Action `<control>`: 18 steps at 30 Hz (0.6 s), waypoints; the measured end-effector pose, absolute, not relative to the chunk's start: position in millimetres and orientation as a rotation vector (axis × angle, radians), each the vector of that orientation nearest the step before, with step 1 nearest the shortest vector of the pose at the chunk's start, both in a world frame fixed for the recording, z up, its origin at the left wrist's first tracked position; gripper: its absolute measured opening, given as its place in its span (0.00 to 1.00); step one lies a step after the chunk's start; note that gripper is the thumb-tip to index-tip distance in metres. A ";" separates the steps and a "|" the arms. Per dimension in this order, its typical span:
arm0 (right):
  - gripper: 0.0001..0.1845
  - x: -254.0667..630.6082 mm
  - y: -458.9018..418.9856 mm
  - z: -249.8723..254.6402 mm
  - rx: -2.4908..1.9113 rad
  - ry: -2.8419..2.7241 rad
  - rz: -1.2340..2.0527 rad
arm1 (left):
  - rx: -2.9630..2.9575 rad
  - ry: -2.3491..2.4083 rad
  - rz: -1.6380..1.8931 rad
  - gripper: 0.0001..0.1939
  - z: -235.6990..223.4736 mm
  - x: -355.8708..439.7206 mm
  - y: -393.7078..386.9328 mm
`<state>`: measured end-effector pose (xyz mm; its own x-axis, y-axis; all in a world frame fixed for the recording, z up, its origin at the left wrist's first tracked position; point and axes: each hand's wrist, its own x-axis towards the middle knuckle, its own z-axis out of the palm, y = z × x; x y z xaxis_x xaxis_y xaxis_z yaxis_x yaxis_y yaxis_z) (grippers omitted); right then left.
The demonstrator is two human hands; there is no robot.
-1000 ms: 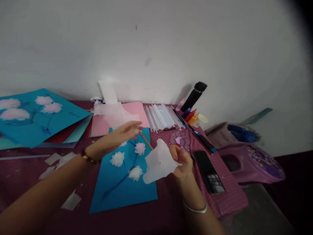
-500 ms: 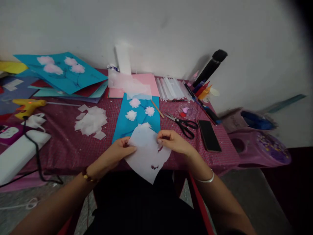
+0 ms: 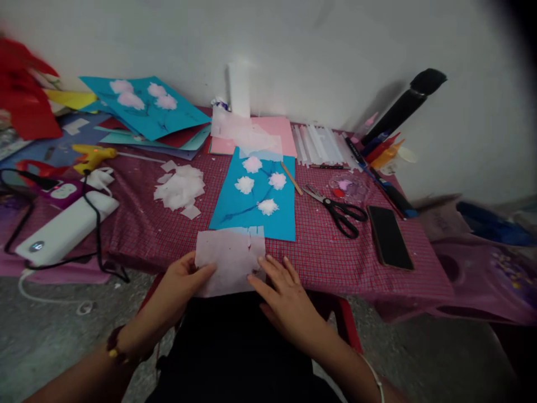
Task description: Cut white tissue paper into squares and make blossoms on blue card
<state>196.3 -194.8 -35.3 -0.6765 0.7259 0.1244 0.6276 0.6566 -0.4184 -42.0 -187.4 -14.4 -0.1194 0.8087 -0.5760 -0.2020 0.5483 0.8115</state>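
Observation:
A thin whitish sheet of tissue paper (image 3: 230, 258) lies at the table's front edge, with small holes and a tear near its right side. My left hand (image 3: 178, 288) pinches its left edge, thumb on top. Over the right edge, my right hand (image 3: 289, 302) rests with fingers spread. Just beyond the sheet is a blue card (image 3: 281, 226) bearing several fluffy pale paper flowers and a painted dark branch. A pencil (image 3: 291, 178) lies across the card's right edge, and black-handled scissors (image 3: 342, 214) are beside it. Small white paper squares (image 3: 184, 187) form a pile to the left.
A yellow glue gun (image 3: 92, 158) and a white power bank (image 3: 67, 229) with black cable lie left. Behind are a second flowered blue card (image 3: 155, 112) and pink paper (image 3: 287, 134). Glue sticks (image 3: 321, 144), a phone (image 3: 389, 237) and a tall black brush (image 3: 403, 106) are right.
The tissue sheet has turned from point-down to nearly straight and moved off the blue card, uncovering its lowest flower. My right hand's fingers have spread. The view has shifted left.

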 end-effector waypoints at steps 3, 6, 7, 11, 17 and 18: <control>0.29 185.2 -193.3 -53.0 -1.115 -2.537 0.393 | 0.480 1.399 1.034 0.20 -10.0 -43.9 -199.7; 0.20 181.8 -184.8 -57.0 -1.096 -2.411 0.427 | 0.559 1.354 1.099 0.28 -13.3 -56.5 -218.3; 0.16 182.1 -181.7 -55.8 -1.083 -2.356 0.456 | 0.670 1.355 1.082 0.33 -17.1 -62.3 -225.1; 0.11 184.4 -170.9 -41.1 -1.053 -2.182 0.621 | 1.567 1.567 0.854 0.33 -39.9 -82.5 -242.1; 0.12 187.4 -165.7 -7.1 -1.064 -2.111 0.999 | 2.394 1.813 0.681 0.28 -49.6 -84.5 -230.8; 0.12 188.3 -165.2 -3.3 -1.099 -2.104 1.058 | 2.441 1.749 0.723 0.25 -47.1 -83.4 -227.9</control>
